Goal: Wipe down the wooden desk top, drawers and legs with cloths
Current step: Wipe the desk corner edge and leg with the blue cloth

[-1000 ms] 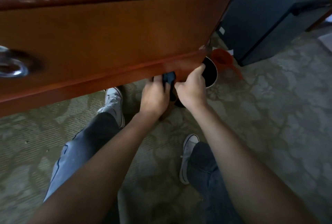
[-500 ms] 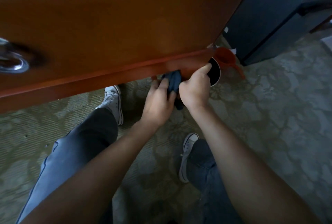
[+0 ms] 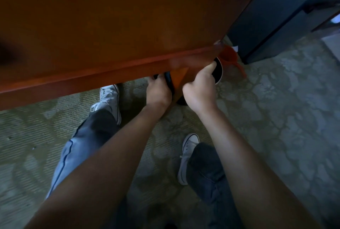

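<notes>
Desk leg stands mostly hidden under the drawer front; your left hand grips a dark cloth against it, your right hand clasps its other side, fingertips concealed.

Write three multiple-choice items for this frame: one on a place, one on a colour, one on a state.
1. Where is the dark cloth?
A. On the carpet
B. At the desk leg, under the desk's lower edge
C. On the grey cabinet

2. What colour are the shoes?
A. White
B. Red
C. Black

3. What is the left hand doing?
A. Hanging idle
B. Lying flat on the carpet
C. Holding the cloth at the leg

Answers: 1 B, the cloth shows just below the desk edge beside the leg; 2 A, both shoes are white; 3 C, its fingers reach round the cloth, while the right hand grips the leg's other side.
</notes>
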### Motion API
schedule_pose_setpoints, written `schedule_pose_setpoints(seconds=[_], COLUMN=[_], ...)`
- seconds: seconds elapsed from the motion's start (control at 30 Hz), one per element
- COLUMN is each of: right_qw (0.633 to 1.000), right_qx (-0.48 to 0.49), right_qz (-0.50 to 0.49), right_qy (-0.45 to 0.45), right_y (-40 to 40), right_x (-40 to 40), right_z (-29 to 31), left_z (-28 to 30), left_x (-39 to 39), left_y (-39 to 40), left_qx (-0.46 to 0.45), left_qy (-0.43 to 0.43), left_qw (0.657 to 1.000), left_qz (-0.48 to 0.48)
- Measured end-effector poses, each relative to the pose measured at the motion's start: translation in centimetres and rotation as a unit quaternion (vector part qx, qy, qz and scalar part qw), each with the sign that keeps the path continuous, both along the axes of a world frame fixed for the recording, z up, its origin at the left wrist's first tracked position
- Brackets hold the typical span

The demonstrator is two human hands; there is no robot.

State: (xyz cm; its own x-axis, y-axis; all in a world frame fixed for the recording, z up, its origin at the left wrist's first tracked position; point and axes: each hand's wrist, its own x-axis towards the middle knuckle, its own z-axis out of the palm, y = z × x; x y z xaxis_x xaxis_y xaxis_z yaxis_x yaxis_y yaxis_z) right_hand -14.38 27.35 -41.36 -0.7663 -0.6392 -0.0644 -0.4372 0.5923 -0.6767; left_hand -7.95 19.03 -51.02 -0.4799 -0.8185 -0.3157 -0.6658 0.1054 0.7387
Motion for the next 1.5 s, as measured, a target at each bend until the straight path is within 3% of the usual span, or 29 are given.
schedule_pose_setpoints(seconds=[0.07, 0.13, 0.17, 0.27, 0.3, 0.33, 0.47, 0.5, 0.67, 0.8, 0.87, 0.97, 1.13, 1.23, 1.33, 1.43, 1.5], right_qw=[1.0, 1.0, 1.0, 0.998, 0.998, 0.997, 0.994, 0.993, 0.988, 0.984, 0.981, 0.977, 0.967, 0.952, 0.941, 0.861, 0.802], right_qx=[-0.004, -0.001, -0.001, -0.006, -0.012, -0.023, -0.063, -0.07, -0.104, -0.083, -0.076, -0.081, -0.105, -0.148, -0.146, -0.034, -0.056], right_qz=[0.001, 0.004, 0.007, 0.01, 0.008, 0.002, -0.016, -0.019, -0.027, 0.001, 0.019, 0.048, 0.078, 0.04, -0.058, -0.027, 0.019], right_qy=[-0.004, -0.015, -0.025, -0.061, -0.069, -0.072, -0.083, -0.09, -0.114, -0.155, -0.179, -0.191, -0.22, -0.265, -0.301, -0.507, -0.594], right_y=[0.0, 0.1, 0.1, 0.2, 0.2, 0.1, 0.0, 0.0, -0.3, 0.3, 0.7, 0.8, 1.3, 1.4, 2.3, 4.0, 4.7], right_x=[-0.1, -0.2, -0.3, -0.1, 0.0, 0.0, 0.2, 0.3, 0.3, -0.1, -0.5, -1.6, -3.0, -4.2, -5.3, -4.1, -2.4], right_z=[0.0, 0.2, 0.3, 0.9, 1.0, 1.0, 0.8, 0.6, -0.3, -0.7, -1.1, -1.6, -1.4, -2.5, -2.9, -2.6, -2.6], left_z=[-1.1, -1.2, -0.6, 2.2, 2.8, 3.3, 1.5, 0.7, -9.3, -20.7, -22.1, -20.7, -13.1, -6.9, -2.0, 1.5, 3.1], left_x=[0.6, 1.8, 2.4, 3.3, 3.3, 3.2, 1.6, 0.9, -2.8, -4.4, -4.8, -5.0, -5.1, -4.3, -2.4, 0.5, 2.4], left_y=[0.7, 2.1, 3.1, 4.7, 4.8, 4.7, 3.9, 3.4, 1.6, 1.2, 0.7, 0.9, 2.4, 3.2, 4.5, 6.3, 7.4], left_qx=[0.028, 0.129, 0.209, 0.385, 0.404, 0.407, 0.298, 0.301, 0.399, 0.463, 0.465, 0.447, 0.436, 0.412, 0.343, 0.3, 0.255], left_qy=[0.011, 0.077, 0.156, 0.392, 0.431, 0.444, 0.307, 0.297, 0.274, 0.219, 0.208, 0.205, 0.239, 0.275, 0.301, 0.3, 0.266], left_qw=[1.0, 0.988, 0.963, 0.821, 0.792, 0.786, 0.898, 0.899, 0.836, 0.813, 0.802, 0.812, 0.776, 0.784, 0.821, 0.864, 0.918], left_qz=[-0.003, 0.021, 0.059, 0.155, 0.153, 0.138, 0.097, 0.111, 0.259, 0.277, 0.31, 0.315, 0.388, 0.373, 0.343, 0.272, 0.146])
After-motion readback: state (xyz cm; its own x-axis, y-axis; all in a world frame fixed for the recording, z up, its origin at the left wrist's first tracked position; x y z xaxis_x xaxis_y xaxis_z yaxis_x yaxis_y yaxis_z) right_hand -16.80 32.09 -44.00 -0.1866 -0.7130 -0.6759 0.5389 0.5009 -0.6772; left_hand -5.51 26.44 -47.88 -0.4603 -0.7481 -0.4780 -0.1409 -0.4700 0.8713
